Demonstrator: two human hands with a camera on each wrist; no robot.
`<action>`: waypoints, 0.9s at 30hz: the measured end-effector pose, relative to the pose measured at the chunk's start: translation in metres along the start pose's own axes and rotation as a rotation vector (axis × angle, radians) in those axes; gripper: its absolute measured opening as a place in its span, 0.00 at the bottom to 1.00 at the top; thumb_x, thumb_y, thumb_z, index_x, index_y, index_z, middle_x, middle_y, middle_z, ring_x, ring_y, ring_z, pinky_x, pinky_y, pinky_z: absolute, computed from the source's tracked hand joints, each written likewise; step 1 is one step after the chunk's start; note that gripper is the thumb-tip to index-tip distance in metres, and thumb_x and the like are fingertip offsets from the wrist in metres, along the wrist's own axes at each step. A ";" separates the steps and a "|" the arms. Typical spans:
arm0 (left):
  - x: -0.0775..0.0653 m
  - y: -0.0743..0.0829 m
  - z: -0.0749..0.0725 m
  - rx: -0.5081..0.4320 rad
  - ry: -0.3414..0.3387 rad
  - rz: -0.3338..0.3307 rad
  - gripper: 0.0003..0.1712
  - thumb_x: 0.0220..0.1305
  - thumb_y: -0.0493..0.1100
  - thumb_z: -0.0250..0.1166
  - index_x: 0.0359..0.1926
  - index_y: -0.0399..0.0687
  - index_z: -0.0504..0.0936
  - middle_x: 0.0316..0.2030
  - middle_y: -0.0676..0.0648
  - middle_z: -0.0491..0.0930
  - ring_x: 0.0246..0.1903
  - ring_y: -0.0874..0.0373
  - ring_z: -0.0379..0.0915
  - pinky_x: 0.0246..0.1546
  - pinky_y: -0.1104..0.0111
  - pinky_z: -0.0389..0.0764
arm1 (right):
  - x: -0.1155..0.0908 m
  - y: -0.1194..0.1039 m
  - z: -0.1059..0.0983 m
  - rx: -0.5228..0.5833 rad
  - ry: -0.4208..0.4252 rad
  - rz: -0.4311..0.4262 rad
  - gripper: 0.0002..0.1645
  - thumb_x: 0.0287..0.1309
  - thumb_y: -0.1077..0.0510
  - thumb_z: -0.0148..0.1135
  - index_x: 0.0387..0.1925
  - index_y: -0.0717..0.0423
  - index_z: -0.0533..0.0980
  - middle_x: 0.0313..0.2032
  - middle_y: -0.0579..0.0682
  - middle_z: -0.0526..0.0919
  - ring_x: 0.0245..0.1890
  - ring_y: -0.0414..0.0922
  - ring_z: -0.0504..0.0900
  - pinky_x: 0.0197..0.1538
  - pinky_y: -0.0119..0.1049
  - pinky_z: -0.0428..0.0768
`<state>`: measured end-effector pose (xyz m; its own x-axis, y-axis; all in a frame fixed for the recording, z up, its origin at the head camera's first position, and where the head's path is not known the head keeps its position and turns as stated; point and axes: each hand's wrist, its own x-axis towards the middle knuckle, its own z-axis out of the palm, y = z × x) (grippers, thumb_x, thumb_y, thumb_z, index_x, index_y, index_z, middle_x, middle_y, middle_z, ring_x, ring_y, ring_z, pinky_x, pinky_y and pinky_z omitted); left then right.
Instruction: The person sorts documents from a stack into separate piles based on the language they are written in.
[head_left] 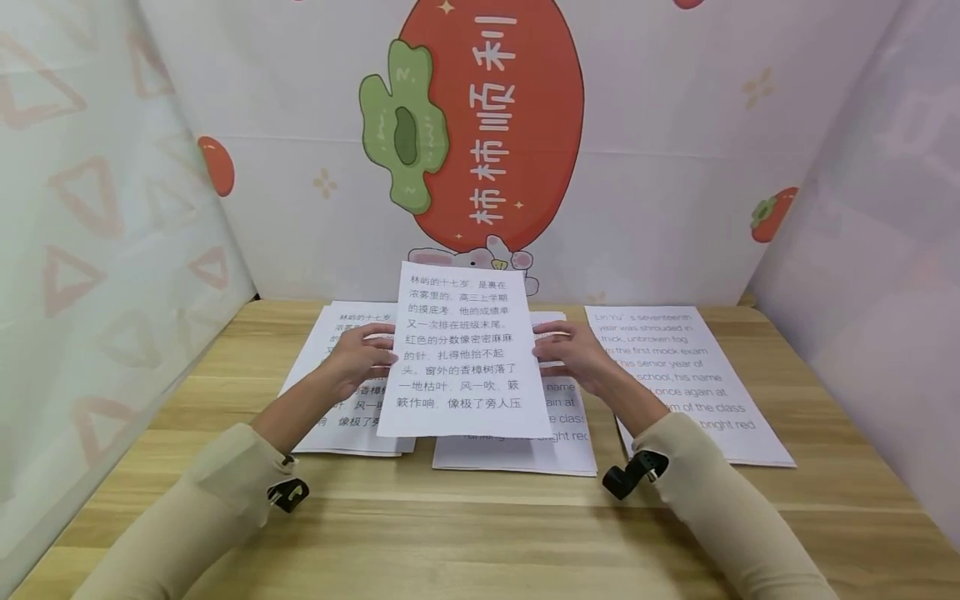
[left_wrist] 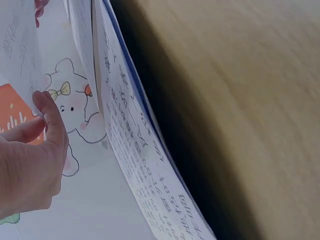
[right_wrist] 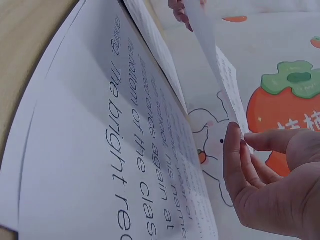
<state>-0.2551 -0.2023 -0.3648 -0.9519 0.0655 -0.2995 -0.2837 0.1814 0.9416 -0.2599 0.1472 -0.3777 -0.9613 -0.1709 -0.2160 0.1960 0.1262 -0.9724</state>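
A white sheet of paper (head_left: 465, 358) printed with Chinese text is held up and tilted toward me. My left hand (head_left: 365, 360) pinches its left edge and my right hand (head_left: 573, 357) its right edge, about halfway up. In the right wrist view, the thumb and fingers of the right hand (right_wrist: 270, 180) close on the sheet's edge. Below the raised sheet lies a middle stack of papers (head_left: 517, 460) with English text, mostly covered in the head view. Partly behind my left hand is a left stack (head_left: 315, 437) with Chinese text.
A right stack of papers (head_left: 675, 367) with English text lies on the wooden table (head_left: 450, 542), partly behind the right forearm. White cloth walls enclose the table on both sides and at the back, where a big red persimmon (head_left: 517, 100) is printed. Both wrists wear black straps.
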 end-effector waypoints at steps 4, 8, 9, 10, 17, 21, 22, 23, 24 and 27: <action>0.000 -0.003 -0.009 -0.006 0.009 -0.003 0.37 0.69 0.24 0.59 0.77 0.36 0.62 0.58 0.37 0.79 0.40 0.61 0.82 0.43 0.70 0.87 | 0.005 -0.001 0.011 -0.001 0.002 0.025 0.28 0.68 0.69 0.62 0.68 0.63 0.71 0.44 0.55 0.84 0.40 0.46 0.86 0.50 0.45 0.89; -0.001 -0.005 -0.018 -0.012 0.023 -0.001 0.36 0.70 0.24 0.59 0.77 0.36 0.62 0.57 0.37 0.79 0.39 0.62 0.82 0.44 0.70 0.88 | 0.009 -0.003 0.022 -0.007 0.003 0.031 0.27 0.67 0.68 0.63 0.67 0.61 0.73 0.46 0.57 0.85 0.41 0.47 0.86 0.51 0.46 0.89; -0.001 -0.005 -0.020 -0.016 0.028 -0.001 0.36 0.70 0.24 0.58 0.77 0.36 0.62 0.56 0.38 0.78 0.39 0.62 0.82 0.43 0.71 0.87 | 0.010 -0.004 0.025 -0.012 -0.001 0.029 0.27 0.67 0.68 0.63 0.67 0.60 0.73 0.46 0.58 0.85 0.41 0.48 0.86 0.51 0.46 0.89; -0.001 -0.006 -0.022 -0.018 0.030 0.001 0.36 0.70 0.24 0.58 0.77 0.36 0.61 0.55 0.39 0.79 0.39 0.63 0.81 0.42 0.71 0.87 | 0.011 -0.004 0.027 -0.013 -0.006 0.027 0.27 0.68 0.68 0.63 0.67 0.60 0.73 0.47 0.58 0.84 0.42 0.48 0.86 0.51 0.47 0.89; 0.001 -0.011 -0.036 -0.013 0.063 -0.009 0.36 0.71 0.25 0.57 0.77 0.36 0.61 0.51 0.43 0.77 0.37 0.64 0.79 0.40 0.73 0.86 | 0.018 -0.005 0.044 -0.005 -0.019 0.029 0.29 0.67 0.69 0.63 0.68 0.60 0.72 0.48 0.59 0.83 0.44 0.50 0.86 0.50 0.45 0.89; 0.002 -0.013 -0.044 0.007 0.084 -0.020 0.36 0.72 0.26 0.57 0.78 0.38 0.60 0.55 0.40 0.76 0.38 0.64 0.79 0.41 0.72 0.86 | 0.022 -0.006 0.054 0.010 -0.016 0.034 0.29 0.66 0.69 0.64 0.67 0.59 0.73 0.49 0.60 0.83 0.45 0.51 0.86 0.47 0.43 0.90; 0.001 -0.014 -0.046 0.009 0.089 -0.025 0.36 0.72 0.26 0.57 0.79 0.39 0.60 0.55 0.41 0.76 0.38 0.64 0.80 0.41 0.72 0.86 | 0.022 -0.007 0.056 0.014 -0.017 0.035 0.29 0.66 0.69 0.64 0.67 0.59 0.73 0.50 0.60 0.83 0.45 0.51 0.86 0.47 0.42 0.90; 0.002 -0.014 -0.048 0.004 0.092 -0.029 0.37 0.72 0.26 0.56 0.79 0.39 0.60 0.55 0.41 0.76 0.38 0.64 0.80 0.41 0.72 0.86 | 0.023 -0.007 0.059 0.020 -0.017 0.039 0.29 0.66 0.69 0.65 0.67 0.59 0.73 0.51 0.61 0.83 0.46 0.51 0.86 0.47 0.42 0.90; 0.002 -0.014 -0.050 0.003 0.093 -0.032 0.37 0.72 0.26 0.56 0.79 0.39 0.59 0.55 0.41 0.76 0.38 0.64 0.80 0.41 0.72 0.86 | 0.024 -0.007 0.061 0.026 -0.017 0.042 0.29 0.66 0.70 0.65 0.67 0.59 0.73 0.51 0.61 0.82 0.46 0.51 0.86 0.47 0.42 0.90; 0.002 -0.014 -0.056 0.019 0.108 -0.047 0.37 0.73 0.27 0.56 0.79 0.41 0.59 0.58 0.39 0.76 0.39 0.63 0.79 0.40 0.73 0.85 | 0.027 -0.008 0.068 0.040 -0.017 0.050 0.30 0.65 0.70 0.65 0.67 0.58 0.73 0.52 0.61 0.82 0.47 0.52 0.86 0.47 0.41 0.90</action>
<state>-0.2592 -0.2600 -0.3700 -0.9447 -0.0497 -0.3241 -0.3274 0.2008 0.9233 -0.2739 0.0748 -0.3821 -0.9468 -0.1816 -0.2658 0.2519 0.0961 -0.9630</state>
